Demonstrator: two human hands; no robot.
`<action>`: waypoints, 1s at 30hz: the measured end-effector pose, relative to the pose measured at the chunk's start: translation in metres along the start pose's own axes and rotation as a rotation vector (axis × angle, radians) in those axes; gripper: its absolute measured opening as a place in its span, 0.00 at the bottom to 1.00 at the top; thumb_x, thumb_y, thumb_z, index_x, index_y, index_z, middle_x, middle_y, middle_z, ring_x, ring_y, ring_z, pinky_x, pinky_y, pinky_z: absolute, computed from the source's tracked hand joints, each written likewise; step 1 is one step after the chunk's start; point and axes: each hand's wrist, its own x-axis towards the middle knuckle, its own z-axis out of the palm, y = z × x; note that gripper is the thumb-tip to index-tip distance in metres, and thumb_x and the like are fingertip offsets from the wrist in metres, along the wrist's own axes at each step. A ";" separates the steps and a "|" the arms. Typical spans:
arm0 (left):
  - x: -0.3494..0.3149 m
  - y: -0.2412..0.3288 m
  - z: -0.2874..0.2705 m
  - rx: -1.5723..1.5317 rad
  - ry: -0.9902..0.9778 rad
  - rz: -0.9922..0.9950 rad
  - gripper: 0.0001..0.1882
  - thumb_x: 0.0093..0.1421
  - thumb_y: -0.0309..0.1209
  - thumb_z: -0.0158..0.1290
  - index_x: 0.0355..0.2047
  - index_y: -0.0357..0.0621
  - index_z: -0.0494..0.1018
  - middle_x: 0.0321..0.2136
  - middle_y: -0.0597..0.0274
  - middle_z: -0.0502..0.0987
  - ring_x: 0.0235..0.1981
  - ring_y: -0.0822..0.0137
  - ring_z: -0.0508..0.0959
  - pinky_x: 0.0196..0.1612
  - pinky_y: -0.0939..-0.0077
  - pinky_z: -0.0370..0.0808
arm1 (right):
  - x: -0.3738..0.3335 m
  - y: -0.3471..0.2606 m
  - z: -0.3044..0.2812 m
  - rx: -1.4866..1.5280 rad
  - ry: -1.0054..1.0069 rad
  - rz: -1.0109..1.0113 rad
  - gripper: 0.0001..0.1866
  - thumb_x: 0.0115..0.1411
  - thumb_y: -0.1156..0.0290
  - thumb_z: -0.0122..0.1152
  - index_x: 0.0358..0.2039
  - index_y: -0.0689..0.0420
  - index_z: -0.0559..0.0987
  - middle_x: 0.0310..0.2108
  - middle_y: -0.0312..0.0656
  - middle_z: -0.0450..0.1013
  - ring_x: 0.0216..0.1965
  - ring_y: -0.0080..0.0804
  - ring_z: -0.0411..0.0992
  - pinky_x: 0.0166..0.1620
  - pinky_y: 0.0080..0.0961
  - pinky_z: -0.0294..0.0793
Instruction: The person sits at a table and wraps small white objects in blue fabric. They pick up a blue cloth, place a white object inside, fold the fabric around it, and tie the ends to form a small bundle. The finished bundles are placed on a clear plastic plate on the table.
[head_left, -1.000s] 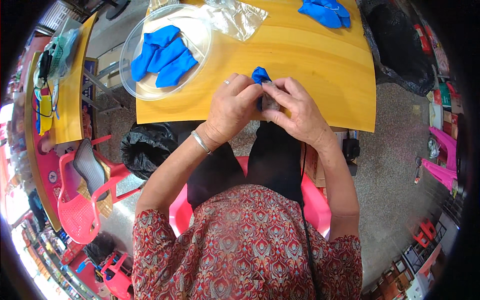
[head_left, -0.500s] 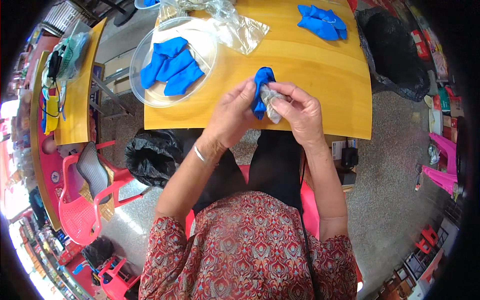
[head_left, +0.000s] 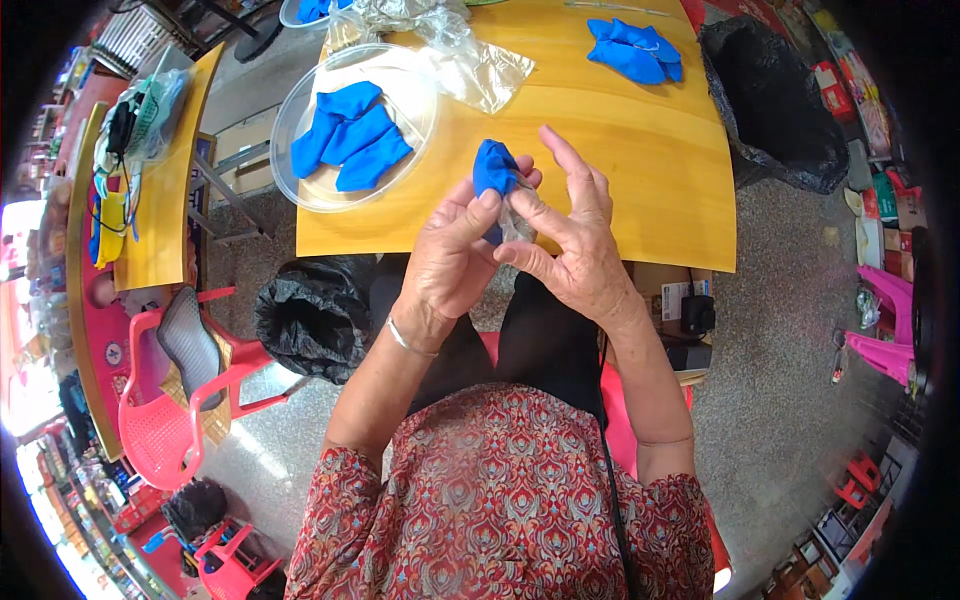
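My left hand [head_left: 445, 260] is closed round a small blue cloth piece [head_left: 494, 168], its thumb pressed on the fabric above the table's near edge. Greyish, crumpled clear plastic [head_left: 516, 226] sticks out of the cloth's right side. My right hand [head_left: 578, 240] lies against that plastic with its thumb and one finger on either side of it. Its fingers are apart, and one stretches upward. A round clear plastic tub [head_left: 285, 160] to the left holds several blue cloth pieces [head_left: 355, 135]. More blue cloth pieces [head_left: 637, 50] lie at the table's far right.
A clear plastic bag [head_left: 490, 75] lies on the yellow wooden table [head_left: 600, 200], beside the tub. Black bag-lined bins stand at the near left [head_left: 310, 315] and far right [head_left: 775, 105]. A pink chair [head_left: 165, 420] stands at the left.
The blue cloth has turned and shifted left in my left hand. My right hand has loosened its pinch on the plastic and spread its fingers. The view has shifted slightly.
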 end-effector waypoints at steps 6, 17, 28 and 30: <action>-0.004 0.001 0.005 0.045 0.041 0.049 0.26 0.60 0.27 0.57 0.58 0.38 0.63 0.54 0.54 0.71 0.59 0.61 0.69 0.59 0.66 0.68 | -0.002 -0.012 0.005 -0.107 -0.031 0.044 0.36 0.53 0.38 0.59 0.56 0.48 0.76 0.68 0.58 0.45 0.65 0.56 0.50 0.62 0.49 0.51; -0.010 0.003 0.004 -0.049 -0.051 0.108 0.30 0.55 0.21 0.60 0.58 0.42 0.64 0.54 0.54 0.72 0.56 0.62 0.72 0.60 0.65 0.69 | -0.002 -0.014 0.008 0.860 -0.060 0.248 0.37 0.61 0.40 0.53 0.59 0.59 0.71 0.70 0.52 0.42 0.69 0.46 0.45 0.68 0.43 0.43; -0.036 -0.010 0.018 0.169 -0.051 0.193 0.30 0.55 0.16 0.59 0.59 0.38 0.65 0.54 0.50 0.73 0.53 0.63 0.74 0.53 0.71 0.75 | -0.002 -0.038 -0.008 0.888 0.110 0.269 0.15 0.60 0.61 0.64 0.42 0.59 0.83 0.67 0.51 0.53 0.66 0.37 0.54 0.64 0.34 0.54; -0.038 -0.004 0.023 0.213 -0.052 0.212 0.30 0.55 0.16 0.58 0.58 0.38 0.65 0.53 0.50 0.73 0.53 0.64 0.75 0.53 0.72 0.74 | -0.004 -0.035 -0.012 0.693 0.054 0.216 0.18 0.60 0.58 0.63 0.44 0.59 0.82 0.68 0.52 0.52 0.66 0.38 0.54 0.65 0.36 0.53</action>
